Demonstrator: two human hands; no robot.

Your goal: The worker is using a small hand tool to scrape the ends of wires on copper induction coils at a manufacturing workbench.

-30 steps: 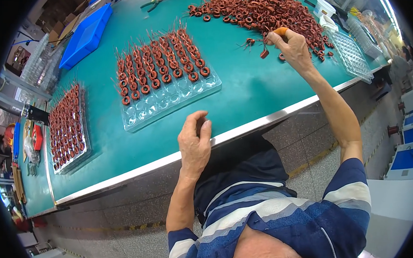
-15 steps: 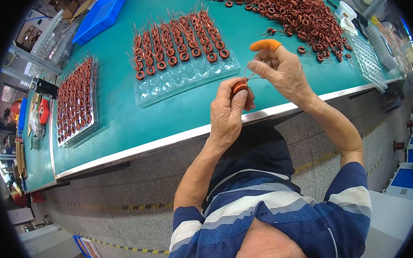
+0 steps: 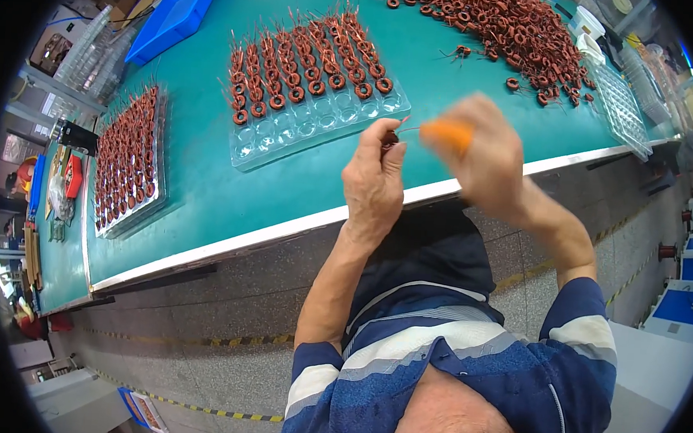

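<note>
Near the table's front edge, my left hand (image 3: 374, 175) is closed on a copper-wound ring coil (image 3: 390, 143), mostly hidden by the fingers. A thin wire lead (image 3: 411, 129) sticks out from it toward my right hand (image 3: 486, 161). That hand is smeared by motion, so its fingers cannot be made out; an orange finger cot (image 3: 449, 134) shows on it. Just beyond my left hand lies a clear plastic tray (image 3: 248, 158) with round pockets. Rows of ring coils (image 3: 296, 94) fill its far part, wire ends pointing up, while several pockets along the near side hold none.
A big heap of loose ring coils (image 3: 505, 29) covers the far right of the green table (image 3: 229, 210). At the left stands another filled tray (image 3: 160, 183). A blue bin (image 3: 176, 21) lies at the far left; clear trays (image 3: 620, 113) stand at the right edge.
My right hand has turned and dropped slightly, its orange-capped finger now down near the wire. My left hand has tilted, hiding more of the coil. The whole view has shifted slightly.
</note>
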